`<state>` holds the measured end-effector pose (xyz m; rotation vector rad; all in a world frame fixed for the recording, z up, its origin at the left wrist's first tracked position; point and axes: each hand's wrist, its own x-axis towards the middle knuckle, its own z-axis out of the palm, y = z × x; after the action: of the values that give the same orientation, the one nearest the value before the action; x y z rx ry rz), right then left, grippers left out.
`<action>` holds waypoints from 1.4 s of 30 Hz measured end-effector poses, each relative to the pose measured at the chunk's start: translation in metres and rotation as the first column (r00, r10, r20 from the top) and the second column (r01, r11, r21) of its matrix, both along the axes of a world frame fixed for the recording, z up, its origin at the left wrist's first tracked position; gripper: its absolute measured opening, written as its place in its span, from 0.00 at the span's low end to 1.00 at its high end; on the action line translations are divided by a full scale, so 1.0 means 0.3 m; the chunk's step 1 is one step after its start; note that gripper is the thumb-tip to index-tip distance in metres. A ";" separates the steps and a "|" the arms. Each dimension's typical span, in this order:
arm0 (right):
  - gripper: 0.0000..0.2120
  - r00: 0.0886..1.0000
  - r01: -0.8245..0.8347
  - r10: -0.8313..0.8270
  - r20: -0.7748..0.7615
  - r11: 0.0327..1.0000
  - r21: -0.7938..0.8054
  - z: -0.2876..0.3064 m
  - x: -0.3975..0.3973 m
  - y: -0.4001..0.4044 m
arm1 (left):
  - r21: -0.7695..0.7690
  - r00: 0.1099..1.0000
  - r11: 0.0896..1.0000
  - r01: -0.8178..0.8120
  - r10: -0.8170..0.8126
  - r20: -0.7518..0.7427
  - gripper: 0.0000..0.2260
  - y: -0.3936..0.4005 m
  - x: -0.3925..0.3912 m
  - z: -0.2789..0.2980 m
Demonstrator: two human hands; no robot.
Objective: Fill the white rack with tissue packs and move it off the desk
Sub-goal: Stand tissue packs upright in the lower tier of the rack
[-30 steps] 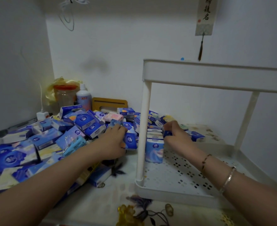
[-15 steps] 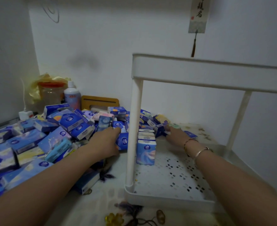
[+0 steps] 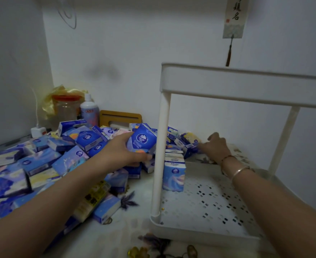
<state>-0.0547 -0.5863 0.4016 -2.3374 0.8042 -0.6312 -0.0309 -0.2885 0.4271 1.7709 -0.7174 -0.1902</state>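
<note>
The white rack stands on the right of the desk, its perforated lower tray holding a short row of upright tissue packs in the back left corner. A big heap of blue tissue packs covers the desk's left side. My left hand grips one blue pack, lifted just left of the rack's front post. My right hand reaches through the rack to the packs behind its back edge; its fingers are curled, the thumb touches a pack, and I cannot see a hold.
A red-lidded jar, a white bottle, a wooden holder and a plug with cable stand at the back by the wall. A scroll hangs above the rack. The floral desk cloth shows in front.
My left hand has lifted a blue pack out of the heap towards the rack post. My right hand has left the row in the tray and reached further back to the packs behind the rack.
</note>
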 end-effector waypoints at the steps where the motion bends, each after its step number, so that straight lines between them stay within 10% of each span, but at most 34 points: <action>1: 0.22 0.991 -0.015 0.011 0.131 0.999 0.029 0.030 -0.020 0.006 | -0.014 0.999 0.999 0.033 -0.034 -0.042 0.20 0.005 -0.008 -0.001; 5: 0.04 0.908 -0.219 0.131 0.398 0.958 0.184 0.161 -0.128 0.056 | -0.082 0.978 0.985 0.152 -0.161 -0.129 0.24 0.007 -0.050 0.003; 16: 0.02 0.884 -0.465 0.417 0.211 0.826 0.317 0.299 -0.375 0.291 | -0.098 0.974 0.973 0.208 -0.197 0.113 0.20 -0.072 -0.093 0.035; 27: 0.02 0.843 -0.303 0.268 0.466 0.953 0.000 0.239 -0.297 0.333 | 0.036 0.911 0.929 0.368 -0.368 0.184 0.21 -0.120 -0.140 0.094; 31: 0.06 0.784 -0.270 0.134 0.606 0.953 0.140 0.227 -0.272 0.325 | 0.080 0.896 0.926 0.369 -0.377 0.233 0.21 -0.153 -0.159 0.116; 35: 0.18 0.720 -0.483 -0.019 0.694 0.705 0.520 0.227 -0.291 0.354 | 0.083 0.896 0.957 0.278 -0.289 0.338 0.34 -0.178 -0.113 0.099; 39: 0.31 0.671 -0.708 0.135 0.729 0.409 0.576 0.243 -0.336 0.370 | 0.061 0.888 0.966 0.250 -0.254 0.383 0.50 -0.198 -0.119 0.098; 42: 0.28 0.707 -0.693 0.260 0.658 0.439 0.572 0.238 -0.358 0.367 | 0.090 0.882 0.959 0.270 -0.283 0.376 0.44 -0.206 -0.132 0.100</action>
<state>-0.1622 -0.4763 0.4730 -1.3327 0.0444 -0.4107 -0.0706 -0.3502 0.4571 1.7513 -1.2633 -0.0420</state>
